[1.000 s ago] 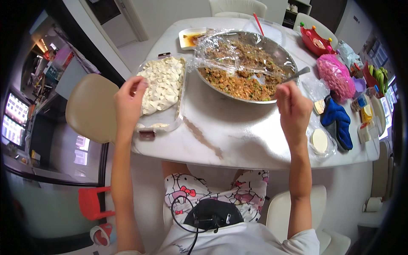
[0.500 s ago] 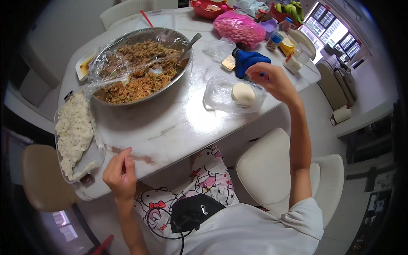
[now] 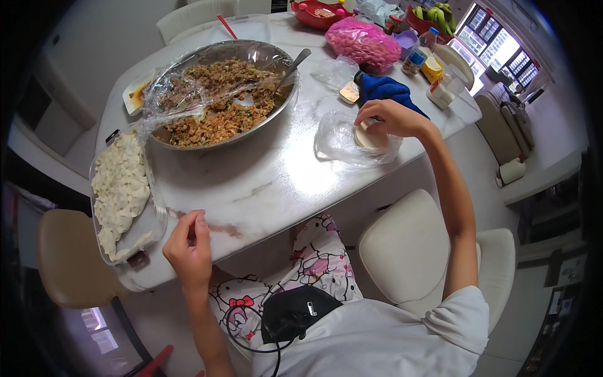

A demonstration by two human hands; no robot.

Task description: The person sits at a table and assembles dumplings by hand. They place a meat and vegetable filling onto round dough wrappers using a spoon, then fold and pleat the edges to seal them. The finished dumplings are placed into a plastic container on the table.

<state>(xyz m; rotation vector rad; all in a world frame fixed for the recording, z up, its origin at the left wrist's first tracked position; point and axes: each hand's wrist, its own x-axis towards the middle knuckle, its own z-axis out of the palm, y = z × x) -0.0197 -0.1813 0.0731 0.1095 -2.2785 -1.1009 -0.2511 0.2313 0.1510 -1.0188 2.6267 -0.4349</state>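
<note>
My right hand (image 3: 389, 119) is bent down over a stack of round, pale dough wrappers (image 3: 370, 138), its fingertips at the top of the stack and partly hidden. The wrappers lie in a crumpled clear plastic bag (image 3: 336, 135) near the table's front edge. My left hand (image 3: 190, 248) hovers at the front edge, its fingers curled and thumb against the index finger; I see nothing in it. Left of centre stands a large metal bowl (image 3: 286, 103) of minced filling (image 3: 220, 125), half covered with cling film, with a spoon (image 3: 300, 61) in it.
A clear tray (image 3: 157, 217) of white folded pieces sits at the left edge. Behind the wrappers lie a blue glove-like cloth (image 3: 389, 91) and a pink bag (image 3: 364, 45). A bottle (image 3: 419, 53) and jar (image 3: 445, 91) stand right. A cream chair (image 3: 405, 242) is below the edge.
My right hand has come down from above the bag onto the wrappers. My left hand keeps its curled pose. The whole view has shifted slightly.
</note>
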